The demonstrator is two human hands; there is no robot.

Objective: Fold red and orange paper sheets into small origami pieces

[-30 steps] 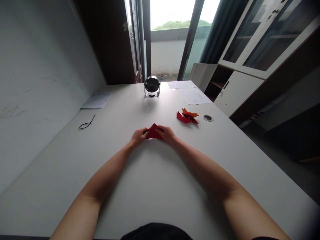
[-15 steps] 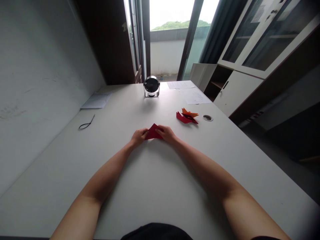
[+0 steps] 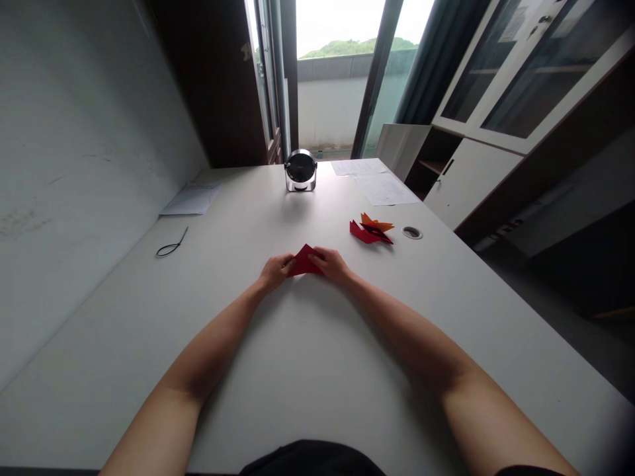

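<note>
A piece of folded red paper (image 3: 303, 260) with a peaked top is stretched between my two hands, at the middle of the white table (image 3: 297, 370). My left hand (image 3: 276, 272) pinches its left end. At the right end, my right hand (image 3: 331, 264) grips it with the thumb lying on the near face. The fingers behind the paper are hidden. Off to the right lie folded paper pieces, a red one (image 3: 363, 234) and an orange one (image 3: 378, 223), close together and overlapping.
Beyond my hands stands a round black and silver device (image 3: 301, 168) on a bracket. A black cable loop (image 3: 169, 249) and paper sheets (image 3: 192, 199) lie left. More sheets (image 3: 387, 190) are at the back right, near a round cable hole (image 3: 412, 233). A wall borders the left side.
</note>
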